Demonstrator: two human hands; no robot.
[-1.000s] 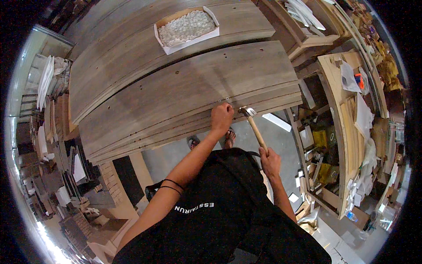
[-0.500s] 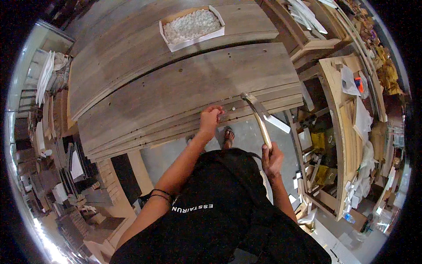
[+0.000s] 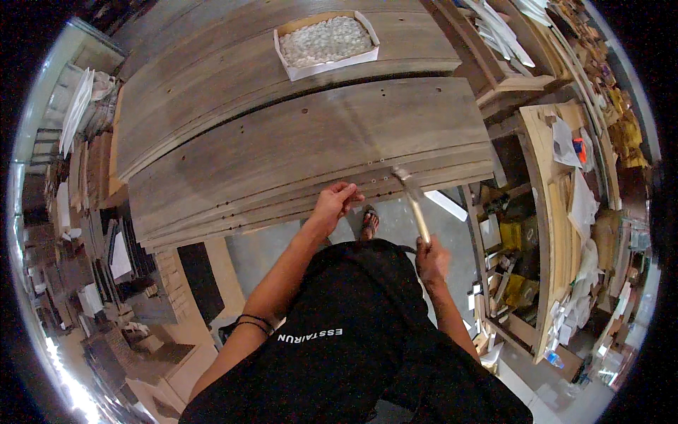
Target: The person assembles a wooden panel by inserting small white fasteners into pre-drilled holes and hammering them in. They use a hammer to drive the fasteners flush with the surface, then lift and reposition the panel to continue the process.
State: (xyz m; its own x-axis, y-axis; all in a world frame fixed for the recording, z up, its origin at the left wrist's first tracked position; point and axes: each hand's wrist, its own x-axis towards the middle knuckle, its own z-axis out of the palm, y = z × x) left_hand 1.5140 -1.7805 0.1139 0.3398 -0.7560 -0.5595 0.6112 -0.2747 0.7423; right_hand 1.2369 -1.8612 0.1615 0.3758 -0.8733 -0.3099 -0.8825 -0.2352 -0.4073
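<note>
Dim, greyish light falls over the boards [image 3: 212, 155], with soft shadow near upper centre, while white glare burns out the lower left rim, the hammer [image 3: 418, 215] blurs slightly, grain speckles the black shirt [image 3: 353, 297], and fisheye distortion bends edges toward dark, rounded corners.

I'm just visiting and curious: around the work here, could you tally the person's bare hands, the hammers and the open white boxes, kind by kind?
Bare hands: 2 (left hand, right hand)
Hammers: 1 (hammer, held in the right hand)
Open white boxes: 1 (white box, filled with small white pieces)
Total: 4
</note>
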